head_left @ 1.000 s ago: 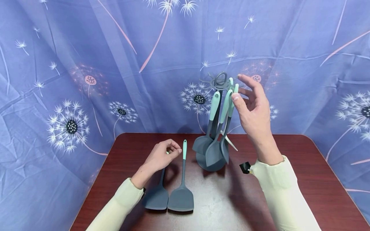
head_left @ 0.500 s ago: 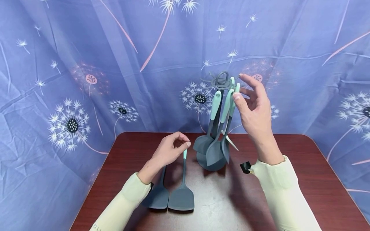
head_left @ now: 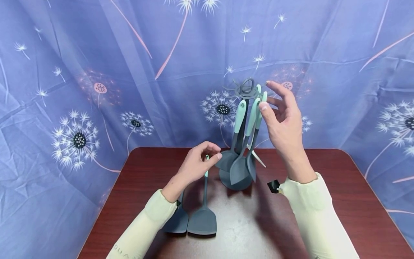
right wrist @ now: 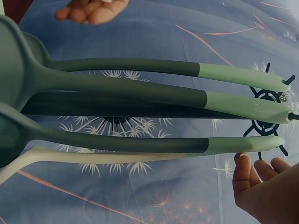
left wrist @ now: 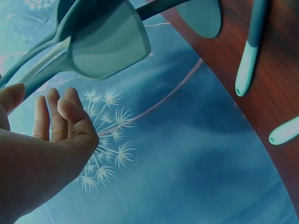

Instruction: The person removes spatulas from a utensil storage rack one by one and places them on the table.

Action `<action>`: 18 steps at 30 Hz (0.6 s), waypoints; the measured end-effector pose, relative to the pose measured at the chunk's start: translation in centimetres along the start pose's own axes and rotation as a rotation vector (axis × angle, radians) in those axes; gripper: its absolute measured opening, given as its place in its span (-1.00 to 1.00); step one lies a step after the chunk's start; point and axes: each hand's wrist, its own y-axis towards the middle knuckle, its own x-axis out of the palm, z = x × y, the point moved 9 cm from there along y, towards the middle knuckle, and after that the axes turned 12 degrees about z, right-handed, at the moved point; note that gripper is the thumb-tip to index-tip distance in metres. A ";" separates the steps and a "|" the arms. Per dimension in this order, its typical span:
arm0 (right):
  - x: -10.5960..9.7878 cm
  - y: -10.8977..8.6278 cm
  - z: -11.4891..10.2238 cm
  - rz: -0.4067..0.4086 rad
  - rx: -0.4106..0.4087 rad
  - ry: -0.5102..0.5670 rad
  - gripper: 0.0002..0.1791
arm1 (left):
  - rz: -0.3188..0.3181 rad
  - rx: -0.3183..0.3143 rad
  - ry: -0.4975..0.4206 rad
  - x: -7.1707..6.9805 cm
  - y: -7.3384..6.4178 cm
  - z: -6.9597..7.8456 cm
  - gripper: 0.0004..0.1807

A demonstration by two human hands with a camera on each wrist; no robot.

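A dark grey utensil rack [head_left: 247, 92] stands at the back of the table, several mint-handled utensils hanging from its hooks. Right hand [head_left: 285, 126] is beside its top right; the thumb touches the mint handle [right wrist: 243, 145] of the nearest hanging utensil, and the index fingertip is raised by a hook. Left hand [head_left: 195, 163], fingers loosely bent and holding nothing, hovers in front of a turner's [head_left: 202, 221] handle end, close to the left hanging head [head_left: 226, 160]. A second turner [head_left: 176, 220] lies to its left, its handle hidden behind the left hand and wrist.
The rack's round base [head_left: 236, 184] sits on the dark red wooden table [head_left: 310, 216]. A cream-coloured utensil [head_left: 258, 160] slants out behind the hanging heads. A blue curtain [head_left: 181, 118] with a dandelion print hangs behind the table.
The left hand has moved right and slightly away from the person, from the left turner's handle across the right turner's handle end toward the rack. The right hand stays in place.
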 end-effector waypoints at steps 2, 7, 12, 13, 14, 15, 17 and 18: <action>0.0 0.0 0.0 0.001 0.001 0.003 -0.40 | -0.001 0.003 -0.017 0.2 0.2 0.3 -0.73; 0.0 0.0 0.1 0.005 0.007 0.025 -0.41 | 0.011 0.019 -0.048 0.5 0.6 1.0 -0.79; 0.0 0.0 0.2 0.007 0.008 0.036 -0.41 | 0.002 0.028 -0.071 1.1 0.9 1.5 -0.76; 0.0 0.1 0.2 0.007 0.008 0.036 -0.40 | 0.002 0.030 -0.075 1.2 0.9 1.5 -0.75; 0.0 0.1 0.2 0.006 0.008 0.036 -0.40 | 0.001 0.032 -0.082 1.3 1.0 1.5 -0.73; 0.0 0.1 0.1 0.006 0.007 0.035 -0.40 | 0.004 0.037 -0.086 1.3 1.1 1.7 -0.72; -0.1 0.1 0.2 0.005 0.008 0.039 -0.40 | 0.011 0.047 -0.091 1.4 1.2 1.9 -0.71; -0.1 0.1 0.2 0.005 0.007 0.038 -0.40 | 0.013 0.052 -0.093 1.5 1.3 2.0 -0.70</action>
